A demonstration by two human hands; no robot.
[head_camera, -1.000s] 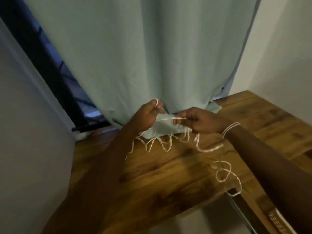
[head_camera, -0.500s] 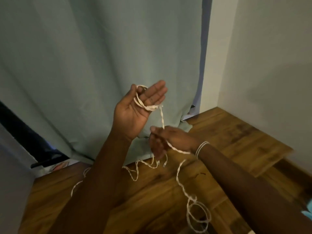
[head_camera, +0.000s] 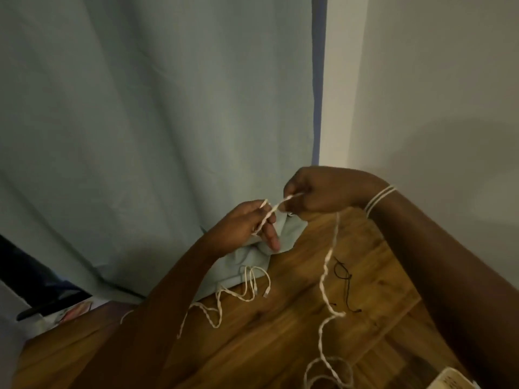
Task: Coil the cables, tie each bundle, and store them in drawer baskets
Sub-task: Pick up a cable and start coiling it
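A long, kinked white cable (head_camera: 325, 279) runs between both hands above a wooden tabletop (head_camera: 283, 327). My left hand (head_camera: 244, 226) holds a stretch of it between thumb and fingers, with two fingers pointing down. My right hand (head_camera: 317, 192) is raised a little higher and to the right, pinching the cable and pulling it taut toward the left hand. From the right hand the cable hangs down and ends in loose loops at the table's near edge. Another tangled stretch with small plugs (head_camera: 247, 287) lies on the wood below my left forearm.
A pale green curtain (head_camera: 157, 122) hangs behind the hands and bunches on the table's back. A thin black thread (head_camera: 344, 276) lies on the wood to the right. A white wall (head_camera: 435, 94) stands on the right. A pale object (head_camera: 452, 381) shows at the bottom right corner.
My left hand has dropped from its raised, open-palm pose and turned its fingers down. My right hand has risen above it, pulling the cable taut between them. The view has shifted right.
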